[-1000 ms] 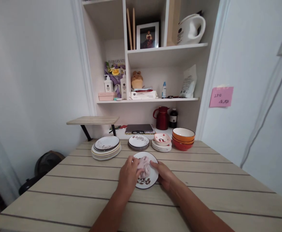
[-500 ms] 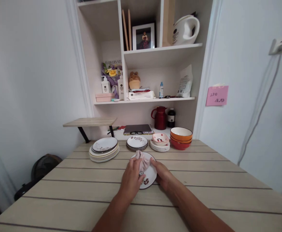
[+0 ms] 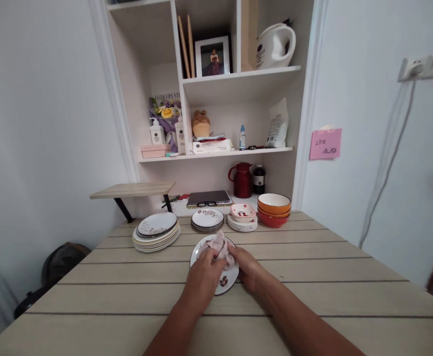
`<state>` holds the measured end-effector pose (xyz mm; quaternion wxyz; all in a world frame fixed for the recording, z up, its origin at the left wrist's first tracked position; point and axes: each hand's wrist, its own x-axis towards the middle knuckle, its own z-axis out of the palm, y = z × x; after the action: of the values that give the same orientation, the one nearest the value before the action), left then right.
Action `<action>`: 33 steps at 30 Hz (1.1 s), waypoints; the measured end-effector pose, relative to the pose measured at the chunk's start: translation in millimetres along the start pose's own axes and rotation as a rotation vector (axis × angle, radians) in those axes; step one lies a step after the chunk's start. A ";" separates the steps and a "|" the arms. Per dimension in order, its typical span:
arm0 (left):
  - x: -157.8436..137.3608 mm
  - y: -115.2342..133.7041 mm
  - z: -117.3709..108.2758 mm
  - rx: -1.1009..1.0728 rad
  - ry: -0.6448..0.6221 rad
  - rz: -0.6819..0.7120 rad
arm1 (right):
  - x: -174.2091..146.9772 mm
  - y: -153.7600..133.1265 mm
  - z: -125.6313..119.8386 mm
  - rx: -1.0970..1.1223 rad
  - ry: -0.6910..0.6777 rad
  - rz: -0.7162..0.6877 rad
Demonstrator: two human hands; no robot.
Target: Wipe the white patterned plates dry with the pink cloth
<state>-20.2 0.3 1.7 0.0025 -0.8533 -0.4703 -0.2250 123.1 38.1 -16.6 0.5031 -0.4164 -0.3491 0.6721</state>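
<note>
A white plate (image 3: 222,288) with a dark rim and brown flower marks is in front of me, above the table's middle. My right hand (image 3: 249,267) grips its right edge, thumb on top and the other fingers mostly hidden beneath. A crumpled pale pink cloth (image 3: 222,247) lies over the plate's upper part. My left hand (image 3: 203,277) is closed on that cloth and presses it against the plate's face. Whether the plate's underside touches the table cannot be made out.
Beyond the plate stand a large plate stack (image 3: 157,232), a smaller dark-rimmed stack (image 3: 207,220), small white dishes (image 3: 242,225) under a pink bowl (image 3: 243,211), and stacked orange and red bowls (image 3: 274,212). A raised wooden stand (image 3: 133,190) is at the left. A red jug (image 3: 242,180) stands behind.
My left hand and the cloth have shifted over the plate, uncovering its left part and bunching the cloth nearer my right thumb. The whole view has swung slightly right.
</note>
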 end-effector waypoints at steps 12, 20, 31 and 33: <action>1.7 -9.8 0.6 0.395 -0.007 -0.313 | -8.8 -7.7 6.7 0.013 0.066 0.037; -1.4 -8.5 -4.0 0.360 -0.108 -0.146 | -1.1 -6.9 3.7 0.038 0.137 0.054; 2.6 -14.7 2.7 0.349 -0.017 -0.408 | 3.2 -2.6 -0.9 0.007 0.063 0.042; 2.5 -14.0 0.8 0.348 -0.037 -0.445 | 3.5 -2.6 -0.4 0.004 0.080 0.052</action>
<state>-29.9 10.3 -1.0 0.0910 -0.7199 -0.6775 -0.1202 124.0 42.2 -15.2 0.4998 -0.4510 -0.3163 0.6684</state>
